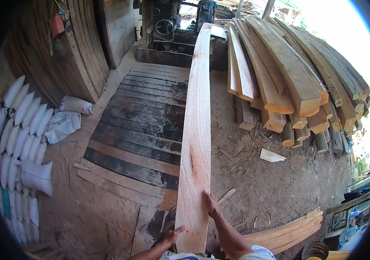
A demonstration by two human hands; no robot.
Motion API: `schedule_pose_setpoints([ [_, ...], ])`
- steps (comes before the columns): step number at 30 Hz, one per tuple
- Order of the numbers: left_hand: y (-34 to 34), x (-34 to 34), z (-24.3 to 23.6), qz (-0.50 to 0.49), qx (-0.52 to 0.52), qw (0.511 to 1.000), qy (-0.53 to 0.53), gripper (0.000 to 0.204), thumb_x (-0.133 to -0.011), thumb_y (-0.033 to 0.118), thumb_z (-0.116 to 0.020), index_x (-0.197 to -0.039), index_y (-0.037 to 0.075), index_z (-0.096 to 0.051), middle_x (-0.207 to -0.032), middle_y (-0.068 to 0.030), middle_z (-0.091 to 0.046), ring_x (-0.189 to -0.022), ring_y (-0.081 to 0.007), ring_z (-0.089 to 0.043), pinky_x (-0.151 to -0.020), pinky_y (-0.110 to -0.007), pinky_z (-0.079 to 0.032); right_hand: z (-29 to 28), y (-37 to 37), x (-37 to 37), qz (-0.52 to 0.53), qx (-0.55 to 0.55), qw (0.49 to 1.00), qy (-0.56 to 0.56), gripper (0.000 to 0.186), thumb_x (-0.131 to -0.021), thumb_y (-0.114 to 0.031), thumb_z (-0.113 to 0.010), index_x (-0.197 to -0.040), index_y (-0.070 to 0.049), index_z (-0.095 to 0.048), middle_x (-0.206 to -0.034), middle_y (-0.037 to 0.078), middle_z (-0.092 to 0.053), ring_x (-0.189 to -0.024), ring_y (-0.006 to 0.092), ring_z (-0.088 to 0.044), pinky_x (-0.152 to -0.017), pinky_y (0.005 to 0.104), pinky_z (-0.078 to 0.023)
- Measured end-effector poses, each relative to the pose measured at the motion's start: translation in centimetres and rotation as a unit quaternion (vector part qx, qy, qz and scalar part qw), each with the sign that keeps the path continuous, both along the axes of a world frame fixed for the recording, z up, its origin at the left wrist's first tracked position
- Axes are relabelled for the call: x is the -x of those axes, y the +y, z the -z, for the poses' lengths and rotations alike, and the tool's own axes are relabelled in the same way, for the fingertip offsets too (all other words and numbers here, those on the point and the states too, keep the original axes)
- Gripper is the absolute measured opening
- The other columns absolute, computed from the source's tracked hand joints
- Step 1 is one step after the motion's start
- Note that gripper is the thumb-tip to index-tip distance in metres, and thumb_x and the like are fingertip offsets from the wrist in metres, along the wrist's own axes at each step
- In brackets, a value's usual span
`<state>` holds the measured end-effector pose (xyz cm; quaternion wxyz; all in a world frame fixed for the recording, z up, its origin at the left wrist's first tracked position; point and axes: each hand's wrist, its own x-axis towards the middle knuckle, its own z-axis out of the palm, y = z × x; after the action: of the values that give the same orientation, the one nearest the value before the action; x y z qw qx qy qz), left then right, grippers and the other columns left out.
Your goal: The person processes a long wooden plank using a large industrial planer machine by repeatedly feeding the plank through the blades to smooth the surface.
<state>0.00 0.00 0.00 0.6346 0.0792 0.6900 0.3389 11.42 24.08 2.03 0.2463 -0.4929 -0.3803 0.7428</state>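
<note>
A long pale wooden plank (195, 151) runs from my waist away to a machine (167, 30) at the top centre, where its far end lies. My left hand (172, 236) is closed on the plank's left edge near the bottom, thumb on the upper face. A little farther along, my right hand (212, 203) grips the right edge, its fingers partly hidden by the wood.
Another person (208, 8) stands behind the machine. Dark slatted boards (137, 121) cover the ground at left, beside stacked white sacks (24, 112) and upright boards (81, 60). A timber pile (280, 69) fills the right; loose boards (280, 232) lie lower right.
</note>
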Motion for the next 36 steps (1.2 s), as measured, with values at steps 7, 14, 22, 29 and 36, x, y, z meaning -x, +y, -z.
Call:
schedule_pose_setpoints([
  [7, 4.5, 2.3, -3.4, -0.020, -0.012, 1.000, -0.013, 0.062, -0.075, 0.053, -0.072, -0.100, -0.003, -0.068, -0.094, -0.0130, -0.070, -0.084, -0.0206, -0.066, -0.082, -0.031, -0.049, 0.2, 3.4, 1.7, 0.001, -0.009, 1.000, -0.003, 0.060, -0.096, -0.038, -0.052, -0.145, -0.009, -0.034, -0.139, 0.006, -0.045, -0.124, 0.0174, -0.044, -0.104, 0.0301, -0.033],
  [14, 5.5, 2.6, 2.5, -0.017, -0.077, 0.997, -0.012, 0.060, -0.075, 0.052, -0.071, -0.103, -0.001, -0.067, -0.096, -0.0121, -0.070, -0.086, -0.0207, -0.066, -0.082, -0.031, -0.049, 0.6, 6.0, 2.5, 0.006, -0.009, 1.000, -0.019, 0.057, -0.096, -0.037, -0.052, -0.142, -0.007, -0.039, -0.136, 0.005, -0.049, -0.121, 0.0163, -0.047, -0.103, 0.0297, -0.035],
  [22, 11.9, 4.9, -4.1, -0.021, -0.082, 0.996, 0.007, 0.058, -0.076, 0.049, -0.070, -0.111, 0.003, -0.065, -0.104, -0.0121, -0.068, -0.094, -0.0221, -0.064, -0.086, -0.033, -0.048, 1.1, 10.3, 3.9, 0.011, -0.008, 1.000, -0.024, 0.058, -0.096, -0.036, -0.051, -0.144, -0.007, -0.036, -0.138, 0.006, -0.047, -0.122, 0.0166, -0.045, -0.104, 0.0300, -0.034],
  [29, 15.7, 5.8, -2.2, -0.059, -0.116, 0.991, 0.014, 0.053, -0.076, 0.044, -0.072, -0.106, 0.002, -0.067, -0.102, -0.0115, -0.069, -0.093, -0.0220, -0.065, -0.086, -0.033, -0.048, 1.4, 14.6, 5.1, 0.003, -0.030, 0.998, -0.046, 0.058, -0.096, -0.037, -0.051, -0.143, -0.006, -0.037, -0.137, 0.005, -0.047, -0.122, 0.0163, -0.045, -0.103, 0.0295, -0.034],
  [36, 22.0, 8.4, 0.4, -0.037, -0.131, 0.991, -0.007, 0.055, -0.077, 0.048, -0.070, -0.106, 0.001, -0.067, -0.100, -0.0116, -0.070, -0.092, -0.0224, -0.065, -0.085, -0.032, -0.048, 0.6, 21.3, 8.1, -0.002, -0.040, 0.998, -0.045, 0.059, -0.096, -0.039, -0.051, -0.143, -0.007, -0.038, -0.136, 0.006, -0.048, -0.121, 0.0159, -0.046, -0.102, 0.0284, -0.034],
])
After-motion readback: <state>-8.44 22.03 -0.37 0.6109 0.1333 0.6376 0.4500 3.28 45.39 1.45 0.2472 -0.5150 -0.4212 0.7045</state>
